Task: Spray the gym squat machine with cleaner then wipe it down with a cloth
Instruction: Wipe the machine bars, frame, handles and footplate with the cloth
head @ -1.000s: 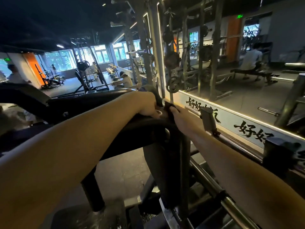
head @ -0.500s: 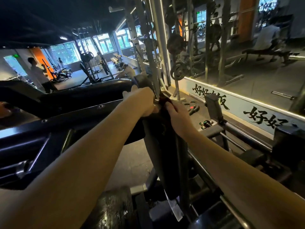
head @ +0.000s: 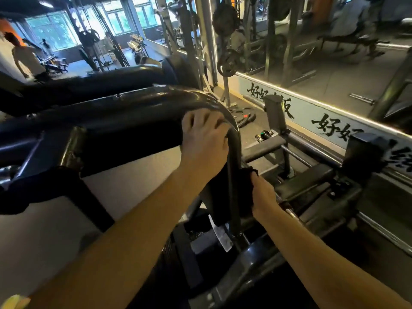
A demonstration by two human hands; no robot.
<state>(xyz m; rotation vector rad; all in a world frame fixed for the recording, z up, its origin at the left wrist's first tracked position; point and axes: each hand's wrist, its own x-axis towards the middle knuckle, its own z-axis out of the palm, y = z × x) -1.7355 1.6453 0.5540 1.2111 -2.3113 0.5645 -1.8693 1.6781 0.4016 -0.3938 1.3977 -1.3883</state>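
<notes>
Cloth [head: 249,173] one, bar [head: 133,103] one, left hand [head: 204,139], right hand [head: 263,194]

Mirror [head: 334,63], weight plate [head: 227,63], distant person [head: 25,58]

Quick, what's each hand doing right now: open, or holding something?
Left hand: closed, fingers curled over the machine's curved bar.
Right hand: closed, gripping the dark cloth against that bar, lower down.

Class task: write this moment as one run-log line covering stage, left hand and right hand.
stage: wiping | left hand: grips curved frame tube | right hand: holds dark cloth against upright tube
</notes>
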